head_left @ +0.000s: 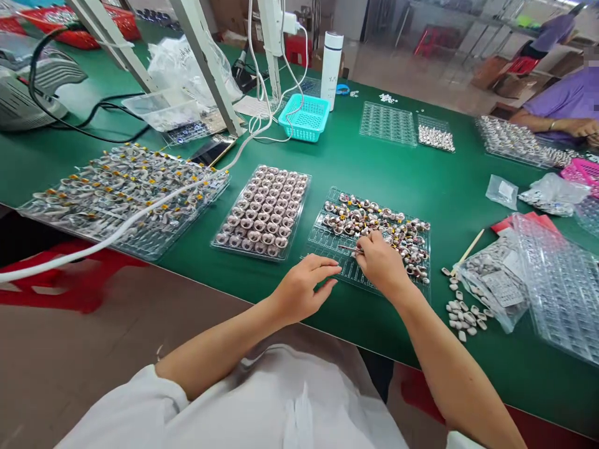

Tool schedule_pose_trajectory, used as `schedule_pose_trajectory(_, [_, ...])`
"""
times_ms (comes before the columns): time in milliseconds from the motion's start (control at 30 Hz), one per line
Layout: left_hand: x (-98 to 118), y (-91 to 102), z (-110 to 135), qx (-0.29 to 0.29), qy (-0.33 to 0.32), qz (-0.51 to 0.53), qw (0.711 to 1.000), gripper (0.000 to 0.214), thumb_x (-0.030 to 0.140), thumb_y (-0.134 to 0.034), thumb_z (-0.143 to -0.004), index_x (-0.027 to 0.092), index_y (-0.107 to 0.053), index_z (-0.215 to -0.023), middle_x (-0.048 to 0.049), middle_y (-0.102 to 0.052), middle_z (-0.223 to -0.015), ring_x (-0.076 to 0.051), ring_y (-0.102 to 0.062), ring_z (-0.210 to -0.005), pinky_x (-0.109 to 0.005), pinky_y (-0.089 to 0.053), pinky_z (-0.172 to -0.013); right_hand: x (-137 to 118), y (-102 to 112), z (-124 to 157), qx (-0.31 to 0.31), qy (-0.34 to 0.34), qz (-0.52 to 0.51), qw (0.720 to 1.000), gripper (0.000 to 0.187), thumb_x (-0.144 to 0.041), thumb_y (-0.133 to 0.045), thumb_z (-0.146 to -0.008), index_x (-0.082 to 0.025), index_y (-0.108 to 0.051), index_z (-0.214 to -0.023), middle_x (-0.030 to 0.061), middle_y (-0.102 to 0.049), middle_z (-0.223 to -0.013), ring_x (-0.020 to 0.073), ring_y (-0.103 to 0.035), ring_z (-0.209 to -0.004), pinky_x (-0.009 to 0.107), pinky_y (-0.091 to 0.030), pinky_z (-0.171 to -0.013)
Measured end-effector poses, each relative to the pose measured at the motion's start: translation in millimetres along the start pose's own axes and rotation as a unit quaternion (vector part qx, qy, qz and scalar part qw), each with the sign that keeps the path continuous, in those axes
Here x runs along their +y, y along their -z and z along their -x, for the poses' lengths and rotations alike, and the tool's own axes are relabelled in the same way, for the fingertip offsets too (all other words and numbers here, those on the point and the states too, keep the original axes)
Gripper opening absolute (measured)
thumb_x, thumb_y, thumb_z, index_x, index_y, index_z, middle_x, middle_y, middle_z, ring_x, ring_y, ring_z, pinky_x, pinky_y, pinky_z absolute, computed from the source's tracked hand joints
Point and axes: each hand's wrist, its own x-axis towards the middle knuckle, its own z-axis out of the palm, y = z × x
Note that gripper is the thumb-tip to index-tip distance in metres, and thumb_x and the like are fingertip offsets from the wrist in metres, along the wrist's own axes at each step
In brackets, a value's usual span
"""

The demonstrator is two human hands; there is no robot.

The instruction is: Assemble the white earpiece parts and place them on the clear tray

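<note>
My right hand (382, 263) is over the clear tray of small parts (322, 236), its fingers pinched around a thin, dark tool that looks like tweezers (349, 248). The tips point left across the tray's bare front-left slots. Small rounded parts with yellow and dark bits (374, 218) crowd the back and right of this tray. My left hand (306, 287) hovers by the tray's front-left corner, thumb and fingers apart, with nothing visible between them. To the left lies a tray of pinkish-grey cup-shaped shells (262, 212) in neat rows.
A large tray of parts with yellow tabs (126, 193) lies far left, crossed by a white cable (154, 209). Loose grey pieces (465, 318) and plastic bags (500, 280) are at right. Behind stand a turquoise basket (305, 118) and white bottle (331, 72). A co-worker's hand (580, 128) shows at right.
</note>
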Motion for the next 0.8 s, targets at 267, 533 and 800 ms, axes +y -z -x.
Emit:
schedule_pose_trajectory(267, [15.6,2.4,5.0,-0.105,0.261,0.34,0.898,0.033,0.031,-0.06,-0.095,0.016,-0.066,-0.124,-0.0127,-0.074,-0.116,-0.021,-0.072,-0.102,-0.035,-0.058,-0.093,-7.6,9.7,92.2,0.039,-0.062,-0.458,0.886,0.019,-0.037,-0.054,-0.097,-0.023,-0.065,-0.104,-0.0005,-0.07,-0.074,0.0127,-0.062,-0.059,0.022,-0.048,-0.056])
schedule_pose_trajectory(533, [20.9,-7.7,-1.7,-0.223,0.376,0.501,0.747,0.028,0.035,-0.08,-0.078,0.012,-0.071,-0.093,-0.0069,-0.077,-0.083,-0.017,-0.073,-0.078,-0.029,-0.058,-0.077,-25.7,-21.4,130.6,0.006,-0.109,-0.593,0.798,0.018,-0.037,-0.067,-0.09,-0.02,-0.069,-0.098,0.0025,-0.069,-0.079,0.0136,-0.063,-0.065,0.025,-0.051,-0.059])
schedule_pose_trajectory(800, [17.4,2.0,-18.9,-0.393,0.334,0.418,0.748,0.026,0.035,-0.08,-0.077,0.015,-0.074,-0.092,-0.006,-0.079,-0.083,-0.018,-0.073,-0.078,-0.024,-0.055,-0.071,-17.1,-4.5,125.1,-0.111,-0.109,-0.629,0.762,0.032,-0.041,-0.08,-0.076,-0.02,-0.061,-0.09,-0.0039,-0.061,-0.067,0.0102,-0.053,-0.055,0.022,-0.043,-0.05])
